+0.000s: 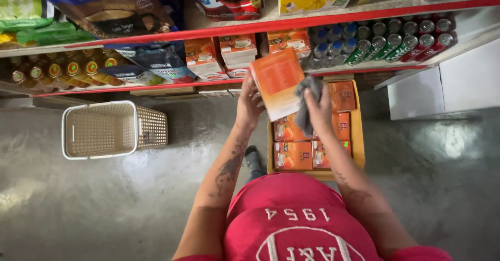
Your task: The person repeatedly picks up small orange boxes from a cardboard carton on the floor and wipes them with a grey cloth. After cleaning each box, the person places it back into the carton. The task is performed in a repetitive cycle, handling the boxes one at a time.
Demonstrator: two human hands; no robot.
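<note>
My left hand (249,103) grips an orange box (276,81) by its left edge and holds it up in front of the shelves. My right hand (319,106) presses a grey cloth (306,100) against the right side of that box. Below my hands an open cardboard carton (358,136) on the floor holds several more orange boxes (292,154) of the same kind. Matching orange and white boxes (238,50) stand on the lower shelf just behind the raised box.
A cream plastic basket (104,129) lies on the grey floor at the left. Red-edged shelves (219,30) carry bags, bottles (57,69) at the left and cans (396,39) at the right. A white surface (448,84) stands at the right.
</note>
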